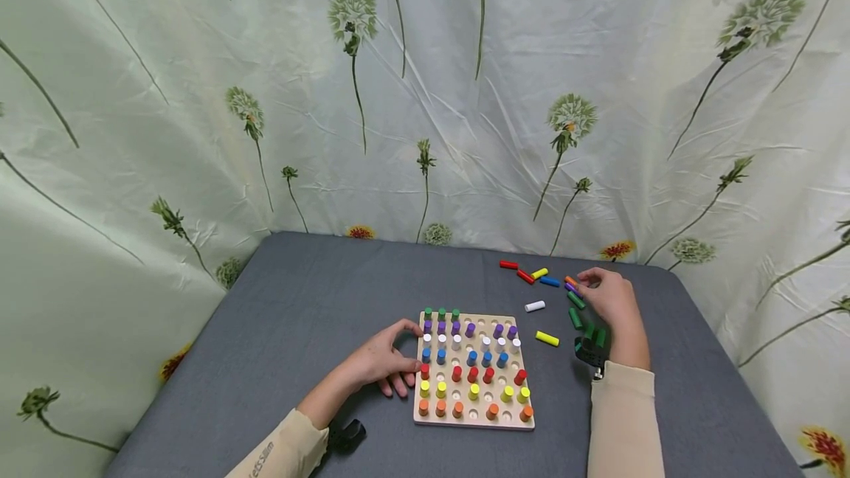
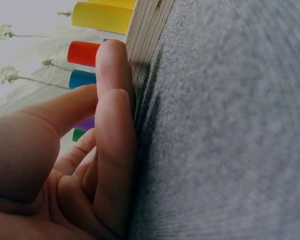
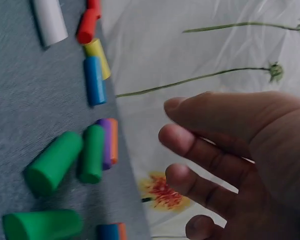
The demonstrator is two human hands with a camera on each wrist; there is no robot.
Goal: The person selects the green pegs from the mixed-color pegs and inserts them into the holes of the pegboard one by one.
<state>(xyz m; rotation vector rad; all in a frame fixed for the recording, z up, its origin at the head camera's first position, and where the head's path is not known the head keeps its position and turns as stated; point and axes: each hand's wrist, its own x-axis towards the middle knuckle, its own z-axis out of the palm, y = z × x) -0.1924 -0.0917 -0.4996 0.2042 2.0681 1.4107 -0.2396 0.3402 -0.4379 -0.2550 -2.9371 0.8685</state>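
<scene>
A light wooden pegboard (image 1: pixel 474 423) stands in the middle of the table, with rows of coloured pegs upright in its holes; some holes are bare. At its left edge rests my left hand (image 1: pixel 385 360), thumb and fingers touching the side. Close by the thumb is a red peg (image 2: pixel 84 53). My right hand (image 1: pixel 611 301) hovers over the loose pegs at the right, its fingers loosely bent with nothing between them in the right wrist view. Nearest to it lie an orange peg (image 3: pixel 114 142), a purple peg (image 3: pixel 107 145) and a green peg (image 3: pixel 92 154).
Between board and right hand lie a white peg (image 1: pixel 534 306) and a yellow peg (image 1: pixel 547 338). Farther back are a blue peg (image 1: pixel 550 282) and red pegs. Behind the grey tabletop (image 1: pixel 319 279) hangs a flowered curtain (image 1: pixel 465 168).
</scene>
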